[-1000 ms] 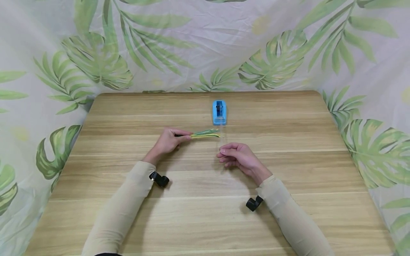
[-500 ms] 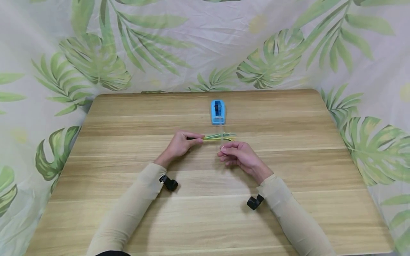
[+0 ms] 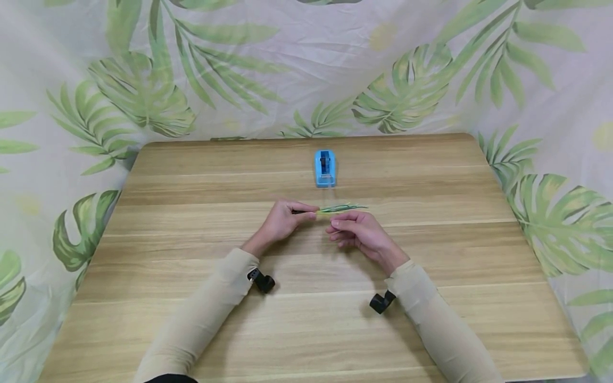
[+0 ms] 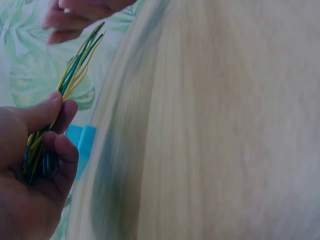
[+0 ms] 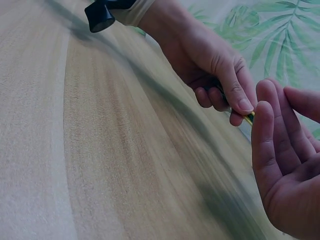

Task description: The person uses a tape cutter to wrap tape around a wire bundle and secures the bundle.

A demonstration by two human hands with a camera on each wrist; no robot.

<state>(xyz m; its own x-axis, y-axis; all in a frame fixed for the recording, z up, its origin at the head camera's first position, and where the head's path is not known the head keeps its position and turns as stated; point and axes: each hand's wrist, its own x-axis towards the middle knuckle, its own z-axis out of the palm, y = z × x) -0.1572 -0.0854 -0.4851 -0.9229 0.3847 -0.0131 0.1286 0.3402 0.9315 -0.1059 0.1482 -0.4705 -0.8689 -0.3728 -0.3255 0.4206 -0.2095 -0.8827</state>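
Note:
My left hand [image 3: 283, 222] pinches a bundle of thin green and yellow wires [image 3: 342, 208] between thumb and fingers. The wires' loose ends fan out to the right, as the left wrist view shows, and their other ends [image 4: 34, 155] lie in the palm. A strip of clear tape [image 3: 329, 192] runs toward me from a blue tape dispenser [image 3: 325, 170]. With thumb and index finger my right hand [image 3: 359, 234] pinches the tape's near end, its other fingers loosely bent. In the head view the bundle crosses the tape just beyond the right fingertips.
The wooden table [image 3: 306, 330] reaches back to a leaf-print cloth [image 3: 311, 64] hanging behind it and at both sides. The dispenser stands near the table's far edge. A small black camera [image 3: 261, 280] is strapped to each wrist.
My left hand has carried the wire bundle to the right and slightly nearer me, so it now crosses the tape strip. The right hand has stayed almost in place, pinching the tape.

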